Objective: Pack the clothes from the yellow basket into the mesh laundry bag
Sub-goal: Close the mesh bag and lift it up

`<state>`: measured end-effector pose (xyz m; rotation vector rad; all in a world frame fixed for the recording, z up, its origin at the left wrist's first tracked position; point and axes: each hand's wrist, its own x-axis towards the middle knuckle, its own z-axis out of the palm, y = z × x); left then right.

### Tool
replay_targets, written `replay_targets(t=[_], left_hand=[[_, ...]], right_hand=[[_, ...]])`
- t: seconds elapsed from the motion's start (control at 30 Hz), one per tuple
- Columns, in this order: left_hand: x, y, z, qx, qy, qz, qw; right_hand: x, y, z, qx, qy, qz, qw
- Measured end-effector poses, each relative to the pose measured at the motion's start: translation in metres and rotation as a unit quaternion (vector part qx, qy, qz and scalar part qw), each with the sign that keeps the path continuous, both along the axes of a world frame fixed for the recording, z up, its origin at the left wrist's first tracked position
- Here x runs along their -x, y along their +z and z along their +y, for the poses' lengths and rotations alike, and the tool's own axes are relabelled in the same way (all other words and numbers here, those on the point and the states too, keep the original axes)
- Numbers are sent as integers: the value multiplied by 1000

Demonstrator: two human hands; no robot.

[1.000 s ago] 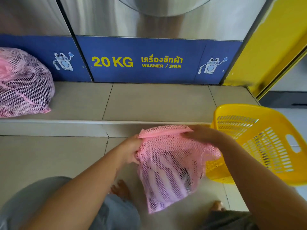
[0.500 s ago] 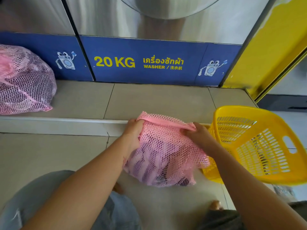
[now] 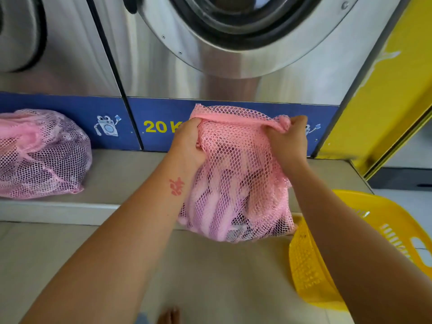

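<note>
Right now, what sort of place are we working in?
Most likely a self-service laundromat. A steel front-loading washer stands ahead with a blue panel marked "20 K", a second machine stands beside it, and a filled pink mesh bag waits on the ledge.

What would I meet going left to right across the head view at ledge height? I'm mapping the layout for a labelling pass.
Filled mesh bag on the ledge → left hand → pink mesh laundry bag → right hand → yellow basket.
</note>
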<state>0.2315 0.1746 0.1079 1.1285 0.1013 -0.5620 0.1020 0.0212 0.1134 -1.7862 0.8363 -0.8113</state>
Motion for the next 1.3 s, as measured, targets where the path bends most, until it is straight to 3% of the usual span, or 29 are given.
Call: replay_targets(t=[0.1, 0.3, 0.43, 0.57, 0.6, 0.67, 0.77, 0.87, 0.93, 1.07, 1.2, 1.3], left_hand=[[-32, 1, -17, -13, 4, -52, 999], [-72, -10, -58, 38, 2, -21, 999], [-104, -44, -69, -124, -22, -14, 992], [-131, -71, -70, -171, 80, 14, 982], [-135, -75, -73, -212, 86, -16, 973], [-130, -77, -79, -332, 43, -151, 930], [-115, -78, -94, -486, 12, -398, 778], [-103, -80, -121, -516, -84, -569, 635], [-96, -84, -142, -517, -170, -621, 563], [-104, -124, -165, -585, -249, -586, 502], [-122, -171, -155, -660, -281, -500, 485], [-126, -167, -151, -667, -291, -497, 472]], right_hand=[[-31, 7, -19, 16, -6, -6, 1000], [-85, -18, -62, 32, -20, 23, 999], [-114, -50, -87, 43, 41, 142, 988], [-123, -71, -103, 87, 49, 231, 968], [-124, -75, -105, 90, 74, 242, 963], [-125, -85, -109, 108, 118, 256, 953], [-127, -94, -116, 140, 115, 277, 944], [-127, -106, -123, 161, 128, 271, 940], [-127, -120, -130, 180, 155, 267, 934], [-136, -148, -139, 251, 162, 316, 900], [-143, -173, -145, 333, 173, 390, 841], [-144, -171, -146, 338, 187, 406, 828]])
